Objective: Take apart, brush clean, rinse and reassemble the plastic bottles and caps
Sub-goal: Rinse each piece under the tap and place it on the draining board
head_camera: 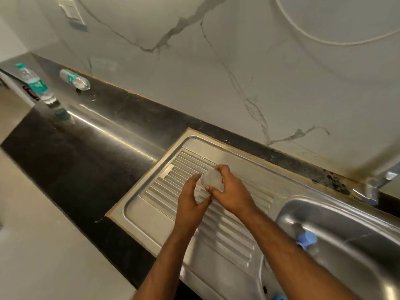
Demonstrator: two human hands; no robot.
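Clear, label-free plastic bottle held base-up over ribbed steel drainboard; my right hand fingers grasp it, left hand fingers curl round its lower end.

Marble-veined wall, black counter, steel drainboard.

Legible text: none. Green-and-white labels on 2 clear plastic bottles, lettering too blurred to read.

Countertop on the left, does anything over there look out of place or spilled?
Yes. One labelled bottle lies tipped on its side near the wall on the black countertop, with what looks like a small wet patch by its end. The other bottle stands upright.
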